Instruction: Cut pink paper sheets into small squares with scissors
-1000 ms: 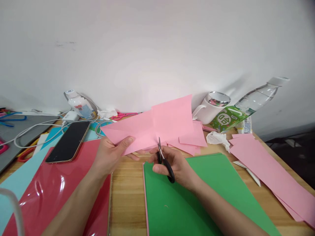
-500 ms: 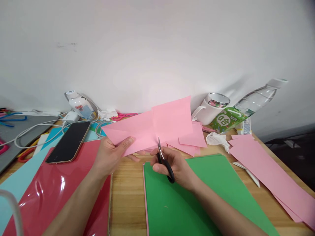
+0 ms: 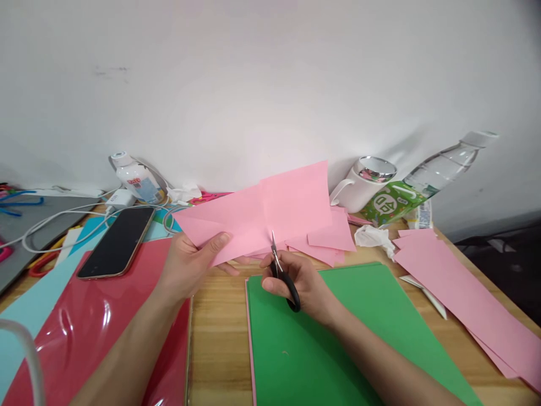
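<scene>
My left hand (image 3: 190, 265) pinches the lower left part of a pink paper sheet (image 3: 270, 211) and holds it up above the wooden desk. My right hand (image 3: 302, 285) grips black-handled scissors (image 3: 282, 269), fingers through the loops. The blades point up into the sheet's lower edge near its middle crease. A green sheet (image 3: 346, 332) lies flat under my right forearm. More pink pieces (image 3: 332, 239) lie behind the scissors.
A red glossy sheet (image 3: 84, 332) and a phone (image 3: 116, 242) lie at left, with white cables (image 3: 63, 223) and a small bottle (image 3: 135, 180). A white mug (image 3: 363, 183), a water bottle (image 3: 439, 169), a green packet (image 3: 391, 203) and long pink strips (image 3: 460, 299) sit at right.
The scissors have edged slightly further up into the pink sheet. Both hands stay almost where they were.
</scene>
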`<state>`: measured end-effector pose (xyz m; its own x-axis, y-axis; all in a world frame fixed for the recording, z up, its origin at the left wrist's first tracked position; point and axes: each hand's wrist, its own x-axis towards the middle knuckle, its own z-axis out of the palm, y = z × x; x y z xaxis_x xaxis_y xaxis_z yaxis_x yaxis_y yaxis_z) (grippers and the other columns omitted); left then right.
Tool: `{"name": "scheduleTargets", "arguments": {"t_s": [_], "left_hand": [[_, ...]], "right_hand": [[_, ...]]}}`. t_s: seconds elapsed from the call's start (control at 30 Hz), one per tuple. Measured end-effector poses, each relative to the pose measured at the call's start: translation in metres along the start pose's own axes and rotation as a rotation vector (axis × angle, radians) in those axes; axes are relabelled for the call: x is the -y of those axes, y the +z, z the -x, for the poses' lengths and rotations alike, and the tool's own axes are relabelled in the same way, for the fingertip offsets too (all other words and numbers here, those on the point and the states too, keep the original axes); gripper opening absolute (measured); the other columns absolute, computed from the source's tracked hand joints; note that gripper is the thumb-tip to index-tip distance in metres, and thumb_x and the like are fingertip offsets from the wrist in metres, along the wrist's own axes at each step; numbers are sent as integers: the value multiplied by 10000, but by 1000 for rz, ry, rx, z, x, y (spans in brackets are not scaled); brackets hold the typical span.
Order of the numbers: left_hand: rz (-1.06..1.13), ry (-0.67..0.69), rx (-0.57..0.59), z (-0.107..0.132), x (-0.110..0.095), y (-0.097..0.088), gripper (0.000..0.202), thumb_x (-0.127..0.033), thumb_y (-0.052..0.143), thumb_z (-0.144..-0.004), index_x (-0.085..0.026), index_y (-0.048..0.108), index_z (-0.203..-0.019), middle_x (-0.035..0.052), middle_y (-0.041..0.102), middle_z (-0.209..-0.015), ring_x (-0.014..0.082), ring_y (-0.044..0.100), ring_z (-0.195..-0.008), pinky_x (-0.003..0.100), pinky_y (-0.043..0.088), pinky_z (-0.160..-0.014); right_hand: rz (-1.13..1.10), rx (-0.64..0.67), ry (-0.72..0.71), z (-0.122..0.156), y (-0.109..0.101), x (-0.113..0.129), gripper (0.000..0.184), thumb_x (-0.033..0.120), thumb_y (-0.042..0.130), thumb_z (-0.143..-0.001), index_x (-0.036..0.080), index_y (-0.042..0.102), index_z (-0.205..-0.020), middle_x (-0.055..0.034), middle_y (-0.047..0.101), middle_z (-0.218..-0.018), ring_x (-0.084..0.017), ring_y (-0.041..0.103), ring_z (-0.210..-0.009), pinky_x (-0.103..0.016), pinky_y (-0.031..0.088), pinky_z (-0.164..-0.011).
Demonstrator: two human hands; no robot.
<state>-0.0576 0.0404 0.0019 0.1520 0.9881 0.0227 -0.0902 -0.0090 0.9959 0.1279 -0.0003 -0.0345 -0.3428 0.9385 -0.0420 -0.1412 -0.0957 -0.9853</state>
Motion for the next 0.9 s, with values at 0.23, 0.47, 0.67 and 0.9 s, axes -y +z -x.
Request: {"name": "scheduleTargets", "arguments": {"t_s": [0.23, 0.47, 0.67, 0.9], "left_hand": [[-5, 5, -11, 1, -1, 1, 137, -245, 643, -730, -153, 634, -830, 9, 698, -695, 206, 672, -526, 278, 545, -365], [-13, -21, -9, 0, -2, 1, 161, -265, 651, -718, -156, 629, -834, 16, 699, -683, 208, 669, -524, 274, 534, -367], [-78, -49, -4, 2, -4, 0, 138, -292, 637, -724, -160, 634, -762, 14, 677, -545, 207, 646, -461, 287, 525, -374], [-119, -77, 24, 3, -3, 0, 154, -307, 624, -731, -154, 639, -713, 19, 670, -498, 203, 635, -427, 289, 524, -372]], "right_hand": [[53, -17, 15, 0, 1, 1, 375, 471, 683, -661, 173, 519, -818, 61, 412, -578, -70, 323, -511, -220, 241, -479], [87, -60, 3, 0, 2, 1, 349, 457, 683, -666, 169, 525, -786, 77, 372, -534, -58, 284, -483, -212, 235, -456], [45, -48, 6, -1, 2, 1, 352, 440, 708, -641, 178, 533, -798, 48, 466, -586, -80, 388, -527, -226, 313, -493], [-21, -17, -7, -1, 1, 0, 374, 379, 725, -643, 174, 526, -884, 16, 543, -710, -93, 473, -598, -247, 360, -580]]}}
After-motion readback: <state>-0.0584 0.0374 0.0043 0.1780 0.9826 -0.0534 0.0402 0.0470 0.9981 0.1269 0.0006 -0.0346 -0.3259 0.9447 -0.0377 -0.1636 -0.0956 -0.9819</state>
